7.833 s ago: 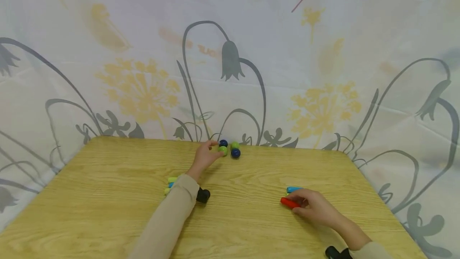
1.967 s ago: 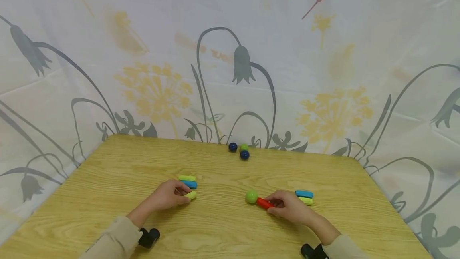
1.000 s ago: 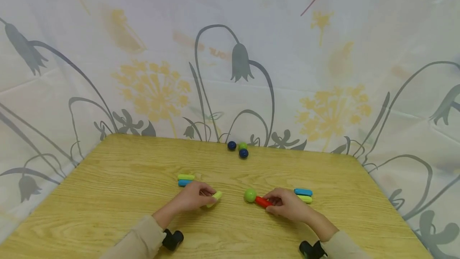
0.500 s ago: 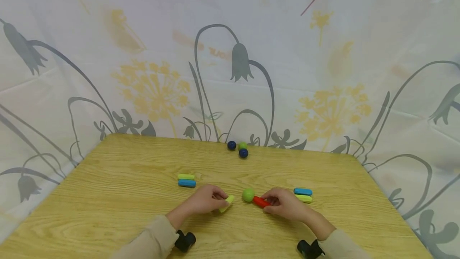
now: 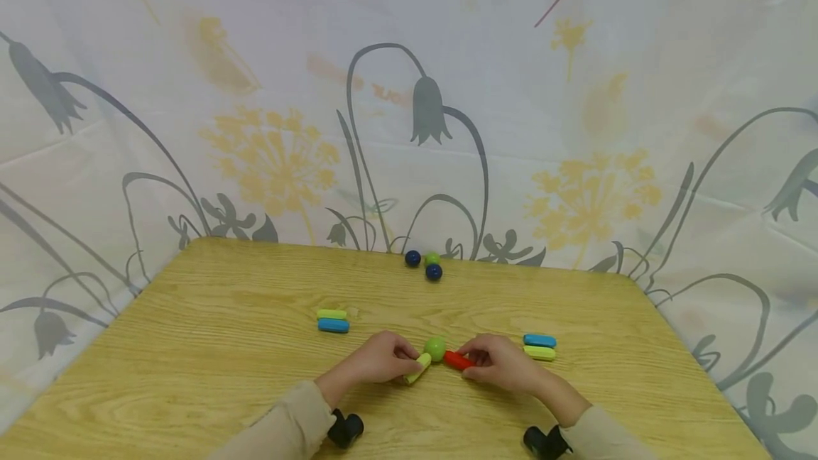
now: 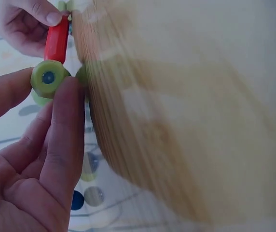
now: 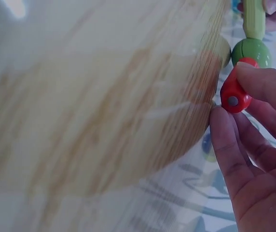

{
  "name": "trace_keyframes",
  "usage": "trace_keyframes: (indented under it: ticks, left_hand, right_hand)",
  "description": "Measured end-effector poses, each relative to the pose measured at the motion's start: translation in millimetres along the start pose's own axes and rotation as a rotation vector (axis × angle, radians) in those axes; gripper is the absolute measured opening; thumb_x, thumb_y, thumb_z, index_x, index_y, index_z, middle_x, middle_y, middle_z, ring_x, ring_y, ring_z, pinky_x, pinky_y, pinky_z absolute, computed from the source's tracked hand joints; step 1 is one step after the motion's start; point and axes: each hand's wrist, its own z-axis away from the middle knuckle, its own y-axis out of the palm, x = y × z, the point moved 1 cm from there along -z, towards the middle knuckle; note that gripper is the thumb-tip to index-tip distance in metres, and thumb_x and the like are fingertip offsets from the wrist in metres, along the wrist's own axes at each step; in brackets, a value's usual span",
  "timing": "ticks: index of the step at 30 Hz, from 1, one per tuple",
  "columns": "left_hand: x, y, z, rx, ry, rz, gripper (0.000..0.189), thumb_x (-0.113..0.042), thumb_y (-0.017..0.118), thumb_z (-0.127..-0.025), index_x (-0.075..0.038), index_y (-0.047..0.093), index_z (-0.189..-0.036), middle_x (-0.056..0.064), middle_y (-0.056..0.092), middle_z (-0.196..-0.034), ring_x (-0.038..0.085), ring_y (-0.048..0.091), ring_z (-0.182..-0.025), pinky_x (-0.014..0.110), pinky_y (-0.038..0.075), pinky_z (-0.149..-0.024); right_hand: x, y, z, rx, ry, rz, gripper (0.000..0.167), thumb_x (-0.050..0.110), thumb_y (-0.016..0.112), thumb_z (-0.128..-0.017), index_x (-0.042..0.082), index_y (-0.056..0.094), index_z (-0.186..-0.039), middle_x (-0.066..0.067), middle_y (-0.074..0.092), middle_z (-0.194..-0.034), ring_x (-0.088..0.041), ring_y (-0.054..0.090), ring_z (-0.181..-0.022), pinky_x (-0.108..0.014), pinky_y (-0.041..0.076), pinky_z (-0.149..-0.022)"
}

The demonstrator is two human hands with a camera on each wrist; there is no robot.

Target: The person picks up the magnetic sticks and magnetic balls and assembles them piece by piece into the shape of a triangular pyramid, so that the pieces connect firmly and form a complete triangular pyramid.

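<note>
My left hand (image 5: 386,359) pinches a yellow-green magnetic stick (image 5: 418,369) between thumb and fingers, and its far tip meets a green ball (image 5: 435,348). From the other side, my right hand (image 5: 505,364) pinches a red magnetic stick (image 5: 458,360) whose tip is against the same ball. In the left wrist view the yellow-green stick (image 6: 47,79) points its round end with a metal disc at the camera, hiding most of the ball. The right wrist view shows the green ball (image 7: 251,50) between the red stick (image 7: 235,96) and the yellow-green stick (image 7: 254,19).
On the wooden table (image 5: 255,389), a blue stick (image 5: 334,326) and a yellow-green one lie at left, and another blue stick (image 5: 540,340) and yellow-green one at right. Two dark blue balls (image 5: 434,272) and a green ball sit at the back edge, before a patterned curtain (image 5: 409,183).
The left hand has carried the yellow-green stick rightward from the left group to the ball. The right hand, with red stick and ball, has shifted slightly left.
</note>
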Motion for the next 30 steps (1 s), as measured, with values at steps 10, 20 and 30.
trace_keyframes:
  ticks: [10,20,30]
  left_hand:
    - [-2.6,-1.4,2.4,0.026,-0.041,0.020,0.016,-0.010,0.065,-0.087,0.001,0.068,-0.098,0.003,0.064,-0.081,0.015,0.061,-0.066,0.028,0.050,-0.058]
    - [-2.8,-6.4,0.3,0.123,0.112,-0.059,0.054,0.004,0.072,-0.075,-0.013,0.056,-0.124,0.010,0.049,-0.121,0.027,0.053,-0.102,0.035,0.047,-0.079]
    - [-3.7,-3.6,-0.2,0.150,0.136,-0.074,0.034,0.004,0.075,-0.072,-0.011,0.066,-0.102,-0.004,0.058,-0.108,0.013,0.057,-0.092,0.024,0.047,-0.074]
  right_hand:
    - [0.7,0.7,-1.2,-0.028,-0.080,0.023,0.023,0.011,0.070,-0.084,0.003,0.067,-0.105,0.005,0.056,-0.084,-0.004,0.050,-0.070,-0.023,0.046,-0.061]
    - [1.3,3.7,-12.3,-0.023,-0.099,0.020,0.019,0.004,0.068,-0.084,0.008,0.067,-0.103,0.004,0.058,-0.091,-0.010,0.056,-0.079,-0.026,0.049,-0.069]
    - [-3.4,-0.7,-29.3,-0.045,-0.109,0.002,0.027,-0.009,0.061,-0.081,0.002,0.065,-0.105,-0.004,0.061,-0.094,-0.018,0.058,-0.081,-0.028,0.050,-0.070]
